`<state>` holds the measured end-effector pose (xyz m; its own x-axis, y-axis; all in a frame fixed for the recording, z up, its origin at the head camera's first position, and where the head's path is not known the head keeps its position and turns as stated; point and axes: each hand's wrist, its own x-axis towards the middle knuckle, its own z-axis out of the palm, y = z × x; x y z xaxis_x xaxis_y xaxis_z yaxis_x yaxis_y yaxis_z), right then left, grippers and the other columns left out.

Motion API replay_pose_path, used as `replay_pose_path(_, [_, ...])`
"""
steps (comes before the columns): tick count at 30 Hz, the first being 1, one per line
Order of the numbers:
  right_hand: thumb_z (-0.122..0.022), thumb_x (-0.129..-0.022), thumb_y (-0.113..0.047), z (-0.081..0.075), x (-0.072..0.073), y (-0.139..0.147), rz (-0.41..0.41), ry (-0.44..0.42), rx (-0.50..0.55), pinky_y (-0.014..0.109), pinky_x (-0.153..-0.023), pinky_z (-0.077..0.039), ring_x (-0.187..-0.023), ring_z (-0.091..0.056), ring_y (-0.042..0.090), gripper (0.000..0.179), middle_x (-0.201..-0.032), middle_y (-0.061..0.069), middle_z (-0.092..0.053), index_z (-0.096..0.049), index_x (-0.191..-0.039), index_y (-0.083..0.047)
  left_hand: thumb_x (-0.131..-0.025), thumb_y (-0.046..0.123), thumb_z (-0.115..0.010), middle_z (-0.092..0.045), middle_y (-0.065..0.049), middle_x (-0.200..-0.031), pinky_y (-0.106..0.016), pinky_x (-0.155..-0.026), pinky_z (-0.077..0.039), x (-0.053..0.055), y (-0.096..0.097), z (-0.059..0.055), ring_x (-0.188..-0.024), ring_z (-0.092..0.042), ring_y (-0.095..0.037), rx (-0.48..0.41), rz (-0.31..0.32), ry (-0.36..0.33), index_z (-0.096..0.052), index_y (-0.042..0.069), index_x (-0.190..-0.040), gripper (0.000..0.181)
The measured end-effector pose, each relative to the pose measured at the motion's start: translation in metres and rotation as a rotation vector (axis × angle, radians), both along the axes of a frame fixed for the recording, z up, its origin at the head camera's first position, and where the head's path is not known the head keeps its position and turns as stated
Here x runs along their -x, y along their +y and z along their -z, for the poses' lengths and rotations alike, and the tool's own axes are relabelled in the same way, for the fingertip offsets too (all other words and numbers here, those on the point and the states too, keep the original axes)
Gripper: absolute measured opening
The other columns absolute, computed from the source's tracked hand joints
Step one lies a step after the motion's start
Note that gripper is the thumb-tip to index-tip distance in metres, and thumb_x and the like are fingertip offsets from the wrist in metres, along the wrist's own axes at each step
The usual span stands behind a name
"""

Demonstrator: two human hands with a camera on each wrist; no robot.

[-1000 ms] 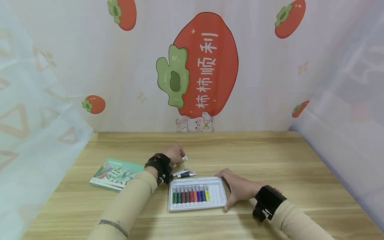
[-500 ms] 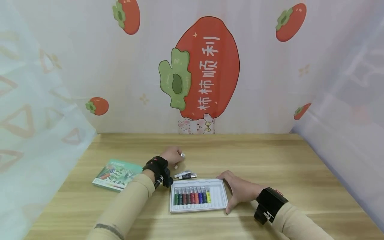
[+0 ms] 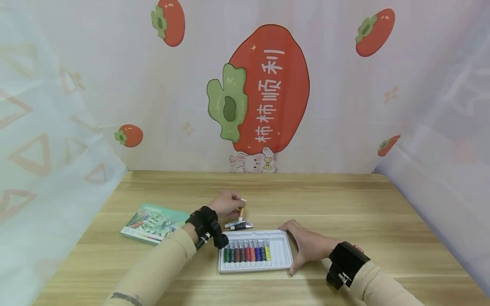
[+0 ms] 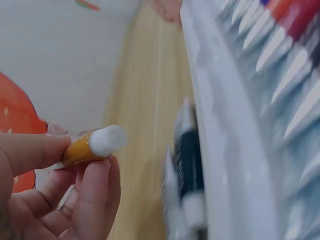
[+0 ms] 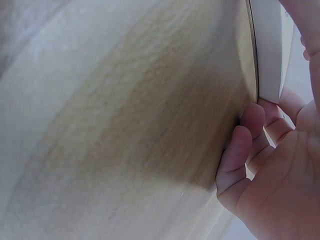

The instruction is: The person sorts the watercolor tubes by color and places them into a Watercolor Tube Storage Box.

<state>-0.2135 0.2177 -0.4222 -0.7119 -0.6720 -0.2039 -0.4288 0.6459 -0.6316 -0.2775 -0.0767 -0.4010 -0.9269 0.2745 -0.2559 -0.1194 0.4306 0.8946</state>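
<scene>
Between the thumb and fingers of my left hand [image 3: 226,204] is an ochre paint tube [image 4: 80,151] with a white cap, held above the table behind the tray. Just below it, two more tubes lie by the tray's far edge: a black paint tube [image 3: 243,226] and a pale paint tube [image 3: 232,223]. The white paint tray [image 3: 282,250] carries a row of colored paint tubes [image 3: 246,254], with bare slots at its right end. My right hand [image 3: 309,244] grips that right end, thumb at the near corner and fingers at the far corner.
A green illustrated box [image 3: 157,222] lies flat on the wooden table [image 3: 325,195], left of the tray and beside my left forearm. A curtain [image 3: 329,106] printed with persimmons hangs behind the table's far edge.
The left hand has turned and come slightly right, bringing the ochre tube into clear view with its cap pointing down. My right hand stays at the tray's end. The view has shifted slightly.
</scene>
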Motion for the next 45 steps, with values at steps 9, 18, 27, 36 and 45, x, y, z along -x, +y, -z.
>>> replay_pose_path(9, [-0.099, -0.062, -0.039, -0.001, 0.0, -0.001, -0.005, -0.002, 0.005, 0.051, -0.116, -0.035, -0.131, -0.045, 0.031, 0.108, -0.138, 0.011, -0.042, -0.038, -0.142, 0.002, -0.096, 0.004, -0.069, -0.062, -0.012, -0.096, -0.035, -0.076, -0.061, -0.024, 0.03, -0.002, -0.08, -0.062, -0.019, -0.185, 0.042, -0.076, -0.061, -0.005, -0.106, 0.016])
replay_pose_path(18, [-0.098, -0.063, -0.038, -0.002, 0.001, 0.0, -0.036, 0.015, 0.028, 0.048, -0.116, -0.036, -0.128, -0.046, 0.029, 0.106, -0.135, 0.01, -0.042, -0.038, -0.14, 0.003, -0.089, -0.005, -0.067, -0.059, -0.008, -0.092, -0.038, -0.079, -0.062, -0.039, 0.054, -0.004, -0.081, -0.064, -0.019, -0.303, 0.12, -0.137, -0.059, -0.004, -0.102, 0.016])
replay_pose_path(27, [-0.098, -0.063, -0.036, -0.002, 0.001, 0.001, -0.056, 0.025, 0.046, 0.042, -0.114, -0.039, -0.124, -0.047, 0.025, 0.101, -0.133, 0.008, -0.043, -0.04, -0.137, 0.001, -0.089, -0.012, -0.066, -0.054, -0.006, -0.087, -0.038, -0.077, -0.062, -0.057, 0.067, 0.001, -0.08, -0.06, -0.018, -0.283, 0.166, -0.164, -0.059, -0.009, -0.106, 0.018])
replay_pose_path(36, [-0.098, -0.064, -0.037, -0.003, 0.003, 0.002, -0.063, 0.039, 0.058, 0.038, -0.111, -0.04, -0.12, -0.046, 0.022, 0.101, -0.133, 0.009, -0.041, -0.039, -0.137, -0.001, -0.088, -0.014, -0.069, -0.056, -0.008, -0.086, -0.033, -0.071, -0.062, -0.065, 0.075, 0.001, -0.075, -0.061, -0.018, -0.207, 0.182, -0.158, -0.062, -0.007, -0.101, 0.017])
replay_pose_path(45, [-0.097, -0.063, -0.039, 0.003, 0.003, 0.004, -0.078, 0.05, 0.064, 0.039, -0.113, -0.039, -0.123, -0.046, 0.024, 0.101, -0.134, 0.009, -0.042, -0.04, -0.137, 0.0, -0.083, -0.007, -0.078, -0.057, -0.005, -0.082, -0.026, -0.065, -0.057, -0.062, 0.076, 0.004, -0.071, -0.059, -0.015, 0.041, 0.237, 0.023, -0.064, 0.0, -0.091, 0.018])
